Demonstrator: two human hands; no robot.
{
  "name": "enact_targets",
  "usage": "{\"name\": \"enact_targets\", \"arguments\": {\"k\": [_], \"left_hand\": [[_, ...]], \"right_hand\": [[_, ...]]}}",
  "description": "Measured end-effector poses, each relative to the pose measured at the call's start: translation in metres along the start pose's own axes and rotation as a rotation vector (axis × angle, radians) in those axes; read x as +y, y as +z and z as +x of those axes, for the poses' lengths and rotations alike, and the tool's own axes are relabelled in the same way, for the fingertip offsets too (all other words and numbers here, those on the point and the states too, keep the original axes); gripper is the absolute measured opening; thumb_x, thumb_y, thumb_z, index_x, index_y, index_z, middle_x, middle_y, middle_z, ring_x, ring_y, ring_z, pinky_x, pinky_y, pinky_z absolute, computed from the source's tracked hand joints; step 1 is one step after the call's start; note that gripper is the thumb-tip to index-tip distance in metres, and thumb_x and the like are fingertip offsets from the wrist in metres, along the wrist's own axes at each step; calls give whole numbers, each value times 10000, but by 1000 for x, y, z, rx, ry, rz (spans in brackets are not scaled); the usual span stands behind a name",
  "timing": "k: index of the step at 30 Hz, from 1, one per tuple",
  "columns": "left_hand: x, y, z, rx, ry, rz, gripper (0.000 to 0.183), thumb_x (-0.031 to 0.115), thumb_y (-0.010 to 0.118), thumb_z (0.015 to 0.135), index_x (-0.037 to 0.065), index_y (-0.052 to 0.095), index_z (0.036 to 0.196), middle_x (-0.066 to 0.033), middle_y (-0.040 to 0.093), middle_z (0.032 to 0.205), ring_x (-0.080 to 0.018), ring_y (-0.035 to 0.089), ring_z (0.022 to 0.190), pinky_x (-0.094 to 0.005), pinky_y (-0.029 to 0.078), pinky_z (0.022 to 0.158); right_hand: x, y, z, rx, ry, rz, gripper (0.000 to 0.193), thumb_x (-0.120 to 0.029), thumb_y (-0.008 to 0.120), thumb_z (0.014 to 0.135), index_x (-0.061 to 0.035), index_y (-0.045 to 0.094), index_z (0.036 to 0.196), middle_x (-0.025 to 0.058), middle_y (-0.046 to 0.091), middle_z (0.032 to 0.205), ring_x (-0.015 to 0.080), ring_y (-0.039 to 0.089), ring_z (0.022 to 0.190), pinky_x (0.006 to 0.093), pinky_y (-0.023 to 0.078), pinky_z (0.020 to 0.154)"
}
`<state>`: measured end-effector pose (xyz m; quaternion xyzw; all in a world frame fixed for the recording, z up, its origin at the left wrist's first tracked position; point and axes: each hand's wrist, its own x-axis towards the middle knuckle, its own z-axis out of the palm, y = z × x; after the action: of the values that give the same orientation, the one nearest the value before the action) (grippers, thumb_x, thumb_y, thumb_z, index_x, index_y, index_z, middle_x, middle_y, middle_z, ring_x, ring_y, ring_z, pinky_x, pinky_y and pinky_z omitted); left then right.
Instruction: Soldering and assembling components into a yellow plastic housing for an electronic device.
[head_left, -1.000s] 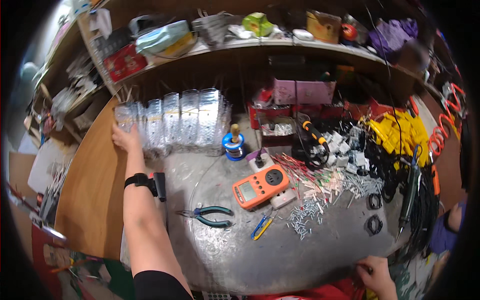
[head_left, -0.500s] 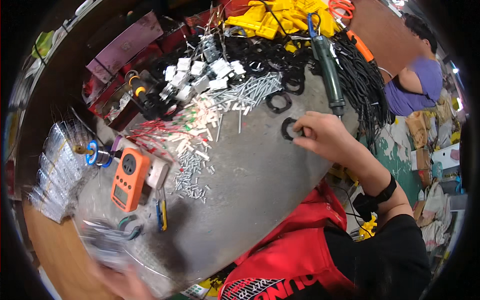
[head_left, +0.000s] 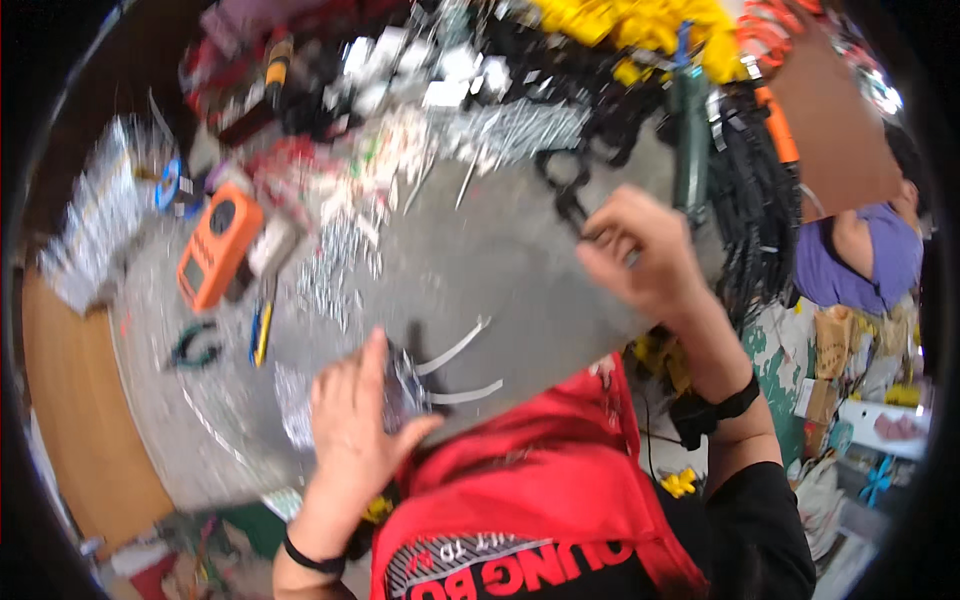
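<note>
My left hand (head_left: 355, 420) grips a small clear plastic bag (head_left: 405, 385) at the near edge of the grey worktop (head_left: 500, 250); two white cable ties (head_left: 455, 370) stick out beside it. My right hand (head_left: 635, 250) is closed on a black ring-shaped part (head_left: 572, 205) lifted from the pile of black rings. The picture is blurred, so small details are unclear.
An orange multimeter (head_left: 215, 255), green-handled pliers (head_left: 195, 345) and a blue-yellow tool (head_left: 260, 330) lie left. Loose silver screws (head_left: 335, 270) and nails, white connectors (head_left: 440, 70), yellow parts (head_left: 640, 25), black cables (head_left: 750, 210) crowd the far side. Another person in purple (head_left: 860, 250) sits right.
My head turned right and down. My left hand came from the clear bags at the far left to the near edge holding a bag; my right hand picked up a black ring.
</note>
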<state>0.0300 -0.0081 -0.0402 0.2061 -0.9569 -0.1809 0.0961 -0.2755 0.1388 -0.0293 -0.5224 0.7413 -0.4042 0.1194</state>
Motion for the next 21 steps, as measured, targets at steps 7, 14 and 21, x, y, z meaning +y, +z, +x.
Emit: {"name": "enact_targets", "arguments": {"k": [7,14,21], "left_hand": [[2,-21,0,-95,82,-66,905,294,854,605,49,500,1401,-133,573,1112,-338,554,972,-441,453,843],[10,-35,6,-43,-155,54,828,228,853,632,14,524,1361,-161,577,1068,-358,567,986,-436,471,873],[17,-19,20,38,-123,126,818,148,867,586,16,541,1325,-151,572,1130,-364,556,1002,-454,469,884]], "right_hand": [[-15,39,16,-86,-215,202,186,28,710,798,-27,691,975,78,657,830,140,626,681,252,503,609],[-28,45,1,-280,-312,108,196,-60,721,817,-62,699,1012,94,621,816,289,616,657,346,485,580],[-60,74,-16,-242,-117,132,194,-111,741,828,-47,687,1003,108,657,818,268,663,681,354,518,599]]}}
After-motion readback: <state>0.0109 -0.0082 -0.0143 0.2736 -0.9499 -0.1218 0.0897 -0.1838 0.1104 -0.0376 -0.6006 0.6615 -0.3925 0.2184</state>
